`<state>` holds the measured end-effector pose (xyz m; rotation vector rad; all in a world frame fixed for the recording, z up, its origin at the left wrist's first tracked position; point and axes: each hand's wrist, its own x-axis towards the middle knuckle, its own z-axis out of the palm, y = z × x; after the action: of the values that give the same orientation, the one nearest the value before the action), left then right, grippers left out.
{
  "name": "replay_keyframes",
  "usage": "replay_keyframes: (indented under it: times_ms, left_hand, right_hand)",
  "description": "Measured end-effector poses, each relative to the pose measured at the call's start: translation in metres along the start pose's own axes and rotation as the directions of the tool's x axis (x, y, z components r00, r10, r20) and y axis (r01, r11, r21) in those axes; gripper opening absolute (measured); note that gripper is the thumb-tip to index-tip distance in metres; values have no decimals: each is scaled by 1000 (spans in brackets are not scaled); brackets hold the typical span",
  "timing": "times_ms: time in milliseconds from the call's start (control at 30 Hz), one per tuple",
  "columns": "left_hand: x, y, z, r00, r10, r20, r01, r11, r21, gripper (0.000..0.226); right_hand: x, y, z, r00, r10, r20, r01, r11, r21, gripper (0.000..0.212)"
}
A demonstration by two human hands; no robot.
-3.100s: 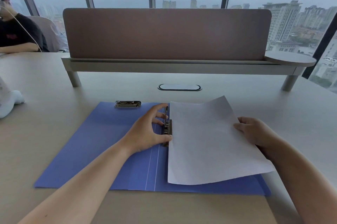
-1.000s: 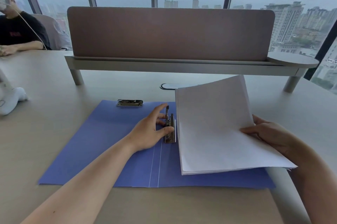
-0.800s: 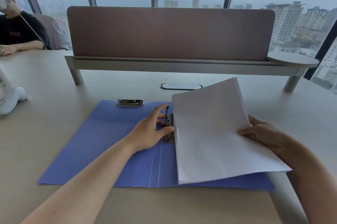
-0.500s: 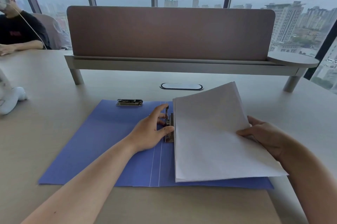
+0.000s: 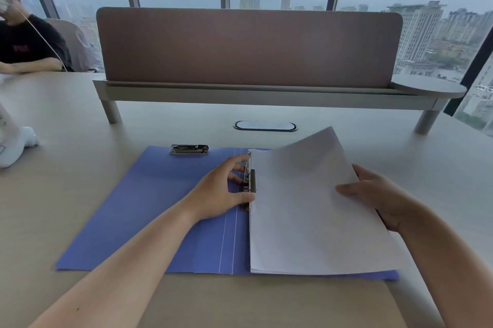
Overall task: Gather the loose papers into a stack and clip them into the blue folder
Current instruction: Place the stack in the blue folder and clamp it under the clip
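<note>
The blue folder (image 5: 160, 207) lies open and flat on the desk. A white paper stack (image 5: 301, 215) rests on its right half, its left edge against the metal spine clip (image 5: 249, 186). My left hand (image 5: 224, 191) grips that clip, thumb on its near end and fingers on the raised lever. My right hand (image 5: 373, 194) holds the stack's right edge, thumb on top, and the far right corner is lifted off the folder. A second metal clip (image 5: 189, 149) sits at the top edge of the folder's left half.
A brown divider panel (image 5: 248, 45) on a raised shelf crosses the desk beyond the folder. An oval cable port (image 5: 265, 125) lies just past the papers. A white object (image 5: 16, 143) stands at the left edge. Another person (image 5: 24, 42) sits at the far left.
The paper stack has come down from a steep tilt to nearly flat on the folder's right half and slid left against the spine clip. My left hand has stayed on the clip.
</note>
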<state>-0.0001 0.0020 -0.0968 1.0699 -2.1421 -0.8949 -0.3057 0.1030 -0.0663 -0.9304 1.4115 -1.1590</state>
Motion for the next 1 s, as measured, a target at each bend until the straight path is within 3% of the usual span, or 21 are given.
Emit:
replay_keyframes:
  times_ms: [167,267,367,533,700,833,933,1000]
  left_hand:
    - [0,0,-1,1000,19,-1,-19,999,-37,95]
    - [0,0,-2,1000,25,-10,-26,999,-46,100]
    - [-1,1,-2,1000,26,-8,-27,999,-44,90]
    - [0,-1,-1,1000,24,-11,-25,997,-73,69]
    - [0,-2,1,992,8,-128,-22,994,-109,15]
    - [-1,1,2,971,29,-237,-64,988,-140,15]
    - [-1,2,3,963,48,-266,-92,984,-155,15]
    - [-1,2,3,962,56,-266,-100,983,-154,15]
  right_hand:
    - [3,-1,-3,1000,-23,20,23,1000,14,36]
    - [9,-3,3,998,-27,-57,20,993,-120,17]
    - [20,-7,8,979,-53,-197,-16,943,-332,23]
    - [25,-7,10,973,-101,-209,-15,870,-494,31]
    - [14,-9,9,976,-8,-218,-73,930,-359,31]
    - [2,-2,4,992,37,-118,-43,998,-49,20]
    - [2,0,5,992,-7,-126,8,1000,5,16]
    - [6,2,7,993,-31,-116,25,998,-57,14]
